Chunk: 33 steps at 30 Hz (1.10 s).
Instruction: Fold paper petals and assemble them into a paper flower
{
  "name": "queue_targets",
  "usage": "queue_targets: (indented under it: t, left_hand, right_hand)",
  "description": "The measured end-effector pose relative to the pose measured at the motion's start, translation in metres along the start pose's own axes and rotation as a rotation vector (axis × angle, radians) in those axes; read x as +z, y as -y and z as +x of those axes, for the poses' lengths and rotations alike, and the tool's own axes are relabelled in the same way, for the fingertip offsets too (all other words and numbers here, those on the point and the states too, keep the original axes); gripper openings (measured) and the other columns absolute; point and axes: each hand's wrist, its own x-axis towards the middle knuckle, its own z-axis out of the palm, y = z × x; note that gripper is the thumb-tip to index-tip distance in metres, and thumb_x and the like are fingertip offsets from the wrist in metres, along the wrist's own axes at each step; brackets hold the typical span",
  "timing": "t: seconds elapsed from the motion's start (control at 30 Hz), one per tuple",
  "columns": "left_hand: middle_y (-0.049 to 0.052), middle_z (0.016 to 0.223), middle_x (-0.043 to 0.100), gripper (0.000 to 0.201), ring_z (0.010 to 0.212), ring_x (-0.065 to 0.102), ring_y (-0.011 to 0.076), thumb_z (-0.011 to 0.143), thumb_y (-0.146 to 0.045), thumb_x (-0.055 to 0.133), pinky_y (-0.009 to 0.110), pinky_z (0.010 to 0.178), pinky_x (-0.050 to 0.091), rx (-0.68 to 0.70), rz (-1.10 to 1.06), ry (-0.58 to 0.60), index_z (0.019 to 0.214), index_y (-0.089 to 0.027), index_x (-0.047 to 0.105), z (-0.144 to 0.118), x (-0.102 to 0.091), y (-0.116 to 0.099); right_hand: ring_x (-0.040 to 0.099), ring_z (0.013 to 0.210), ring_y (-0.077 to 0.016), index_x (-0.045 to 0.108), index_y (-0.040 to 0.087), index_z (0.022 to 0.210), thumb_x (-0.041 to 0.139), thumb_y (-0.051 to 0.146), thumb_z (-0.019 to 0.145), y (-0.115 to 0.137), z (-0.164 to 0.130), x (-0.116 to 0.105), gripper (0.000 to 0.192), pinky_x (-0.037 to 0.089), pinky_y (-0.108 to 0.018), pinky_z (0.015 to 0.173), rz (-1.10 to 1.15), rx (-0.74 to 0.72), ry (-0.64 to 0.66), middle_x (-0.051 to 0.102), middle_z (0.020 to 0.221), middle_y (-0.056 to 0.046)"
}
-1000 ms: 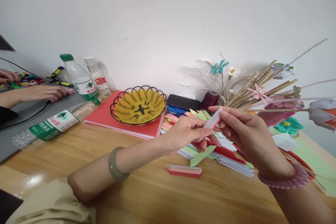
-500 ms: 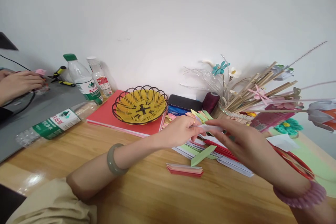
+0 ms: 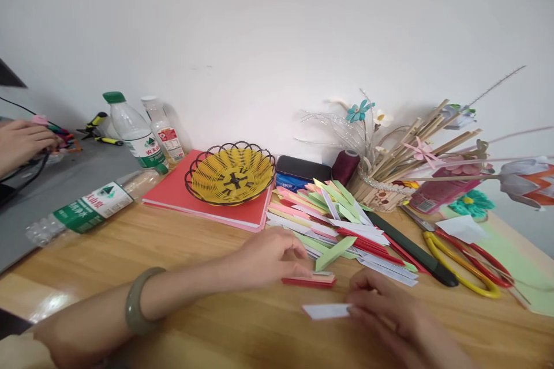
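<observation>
While the right hand [image 3: 387, 308] pinches a white strip [image 3: 325, 312], lower centre, the half-curled left hand [image 3: 272, 259], grip unclear, apparently sorts folded strips [image 3: 312, 282], next needing a light pinch.

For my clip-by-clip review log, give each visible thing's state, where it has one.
Left hand: fingers at the small strip stack, grip unclear
Right hand: fingers at the white strip, grip unclear
Tall bottle: standing, capped
Lying bottle: on its side
Small bottle: standing, capped
Yellow basket: open side up
Strip pile: loose, overlapping
Scissors: lying down
</observation>
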Motion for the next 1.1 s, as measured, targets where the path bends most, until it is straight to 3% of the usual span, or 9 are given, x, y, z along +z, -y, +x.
queue_targets:
  t: [0.13,0.27,0.43,0.6,0.7,0.8,0.87,0.97,1.1]
  left_hand:
    - [0.001,0.095,0.063,0.03,0.093,0.053,0.0194,0.07,-0.041,0.067,0.029,0.078,0.039,-0.038,0.197,-0.071,0.093,-0.022,0.064,-0.007,0.021,0.007]
    - [-0.001,0.085,0.063,0.007,0.087,0.052,0.0168,0.078,-0.026,0.059,0.027,0.074,0.04,0.072,0.325,-0.162,0.082,-0.022,0.064,-0.007,0.032,0.011]
    - [0.001,0.083,0.065,0.012,0.082,0.055,0.016,0.082,-0.015,0.048,0.028,0.072,0.043,0.263,0.521,-0.211,0.082,-0.017,0.06,-0.008,0.037,0.014]
    - [0.002,0.071,0.065,0.014,0.066,0.058,0.0149,0.078,-0.012,0.042,0.025,0.06,0.044,0.365,0.548,-0.268,0.077,-0.015,0.056,-0.01,0.04,0.013]
    - [0.003,0.067,0.063,0.014,0.061,0.057,0.0131,0.079,-0.013,0.04,0.023,0.058,0.043,0.398,0.417,-0.285,0.075,-0.015,0.054,-0.011,0.037,0.008]
    - [0.003,0.071,0.062,0.008,0.064,0.056,0.0123,0.077,-0.015,0.044,0.023,0.06,0.044,0.265,0.116,-0.224,0.076,-0.016,0.052,-0.012,0.029,0.0]
    - [0.002,0.072,0.06,0.003,0.064,0.055,0.0111,0.076,-0.018,0.048,0.022,0.059,0.044,0.098,-0.177,-0.141,0.078,-0.017,0.049,-0.012,0.022,-0.008]
    - [0.0,0.072,0.058,0.019,0.051,0.048,0.0072,0.075,-0.033,0.055,0.02,0.047,0.04,-0.106,-0.622,0.07,0.079,-0.018,0.044,-0.009,0.012,-0.018]
    - [0.0,0.069,0.06,0.021,0.041,0.038,0.003,0.073,-0.031,0.057,0.018,0.041,0.033,-0.186,-0.795,0.186,0.074,-0.016,0.043,-0.004,0.008,-0.023]
  right_hand:
    - [0.06,0.075,-0.0133,0.063,0.024,0.085,0.039,0.026,0.089,0.001,-0.009,0.026,0.025,0.049,-0.023,0.067,-0.009,0.071,0.082,0.06,0.083,-0.003]
    - [0.06,0.08,-0.0151,0.062,0.023,0.091,0.05,0.027,0.084,0.002,-0.006,0.032,0.014,0.05,-0.025,0.07,-0.001,0.134,0.091,0.062,0.088,-0.004]
    - [0.06,0.087,-0.0176,0.061,0.024,0.09,0.053,0.033,0.083,0.0,0.003,0.02,0.014,0.05,-0.029,0.074,-0.007,0.081,-0.017,0.062,0.093,-0.005]
    - [0.06,0.089,-0.0175,0.055,0.024,0.105,0.052,0.03,0.084,-0.003,0.015,0.017,0.022,0.05,-0.031,0.077,-0.003,0.049,-0.143,0.063,0.099,-0.005]
    - [0.062,0.079,-0.0146,0.058,0.024,0.1,0.048,0.028,0.087,0.001,0.022,0.02,0.017,0.051,-0.025,0.067,0.049,0.0,-0.139,0.066,0.09,-0.003]
    - [0.062,0.074,-0.0126,0.06,0.023,0.089,0.046,0.024,0.088,0.005,0.024,0.018,0.014,0.05,-0.022,0.062,0.047,-0.11,-0.223,0.066,0.082,-0.001]
    - [0.062,0.073,-0.0115,0.06,0.023,0.092,0.047,0.02,0.087,0.006,0.023,0.014,0.013,0.049,-0.02,0.063,0.014,-0.192,-0.283,0.065,0.082,-0.001]
    - [0.062,0.075,-0.0103,0.058,0.023,0.1,0.047,0.014,0.086,0.007,0.021,0.007,0.02,0.049,-0.019,0.064,-0.034,-0.303,-0.302,0.065,0.087,-0.001]
    - [0.062,0.077,-0.0108,0.058,0.024,0.104,0.046,0.013,0.086,0.011,0.021,-0.001,0.025,0.049,-0.02,0.064,-0.069,-0.333,-0.269,0.065,0.088,-0.003]
